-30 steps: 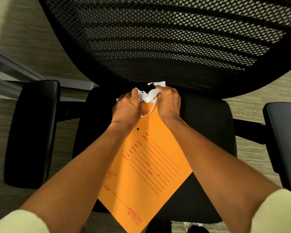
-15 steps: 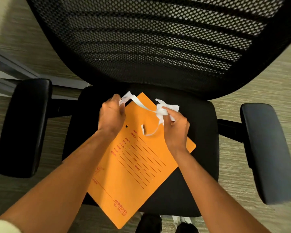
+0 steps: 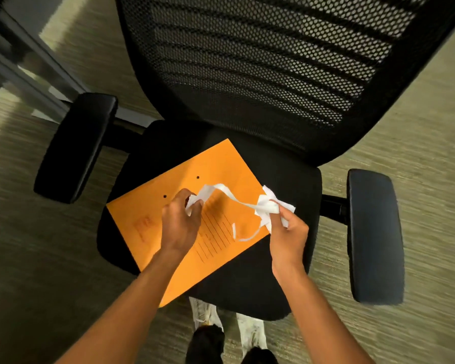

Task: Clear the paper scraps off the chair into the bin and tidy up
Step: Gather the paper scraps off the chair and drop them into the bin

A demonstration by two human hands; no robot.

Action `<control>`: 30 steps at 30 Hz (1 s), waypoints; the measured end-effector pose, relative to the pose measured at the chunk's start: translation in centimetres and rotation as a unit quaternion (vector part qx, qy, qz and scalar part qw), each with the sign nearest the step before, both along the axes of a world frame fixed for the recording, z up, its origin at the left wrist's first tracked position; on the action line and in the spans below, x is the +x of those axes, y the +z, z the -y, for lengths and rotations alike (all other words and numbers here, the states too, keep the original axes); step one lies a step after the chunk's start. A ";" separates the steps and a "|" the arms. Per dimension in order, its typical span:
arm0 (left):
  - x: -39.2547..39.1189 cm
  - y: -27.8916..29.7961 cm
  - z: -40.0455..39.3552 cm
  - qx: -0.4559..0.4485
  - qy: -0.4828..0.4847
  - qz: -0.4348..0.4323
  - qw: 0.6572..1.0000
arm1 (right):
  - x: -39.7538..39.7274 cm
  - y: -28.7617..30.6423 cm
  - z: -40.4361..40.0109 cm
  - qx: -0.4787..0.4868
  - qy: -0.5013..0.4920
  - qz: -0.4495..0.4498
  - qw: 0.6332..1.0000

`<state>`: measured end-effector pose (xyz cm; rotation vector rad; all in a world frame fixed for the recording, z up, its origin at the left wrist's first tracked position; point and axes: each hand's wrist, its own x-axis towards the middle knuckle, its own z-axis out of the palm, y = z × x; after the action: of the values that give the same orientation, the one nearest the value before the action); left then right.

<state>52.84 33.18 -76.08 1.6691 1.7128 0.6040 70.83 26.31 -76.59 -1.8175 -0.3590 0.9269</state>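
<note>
A black office chair with a mesh back (image 3: pixel 260 69) and a padded seat (image 3: pixel 286 258) fills the view. An orange envelope (image 3: pixel 142 222) with printed red lines lies flat on the seat. My left hand (image 3: pixel 177 229) pinches one end of white paper scraps (image 3: pixel 230 193) above the envelope. My right hand (image 3: pixel 286 237) grips a crumpled wad of the same scraps at the envelope's right edge. A long white strip arcs between the two hands, and a thin curl dangles below the right hand. No bin is in view.
The chair's armrests stick out on the left (image 3: pixel 82 145) and on the right (image 3: pixel 373 232). Carpet (image 3: pixel 431 127) surrounds the chair. A grey metal frame (image 3: pixel 24 67) runs along the upper left. White shoes (image 3: pixel 250 334) stand below the seat's front edge.
Both hands have come back from the seat's rear toward the front and moved apart, lifting the scraps off the envelope and stretching a strip between them. The view has swung, so the envelope looks rotated.
</note>
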 end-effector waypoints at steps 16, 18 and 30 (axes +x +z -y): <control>-9.1 0.7 17.3 -0.099 0.284 0.020 0.953 | -4.5 0.2 8.0 -0.043 0.152 -0.039 0.987; -9.8 0.0 19.3 -0.114 0.302 0.034 0.946 | -6.2 0.1 8.9 -0.041 0.194 -0.049 0.979; -17.2 -0.6 30.3 -0.114 0.435 0.124 0.884 | -20.6 -0.1 17.3 -0.047 0.413 -0.059 0.908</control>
<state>35.60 2.85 -76.64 0.5535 2.1865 0.9162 50.22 9.06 -76.65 -1.6784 -1.0710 1.6409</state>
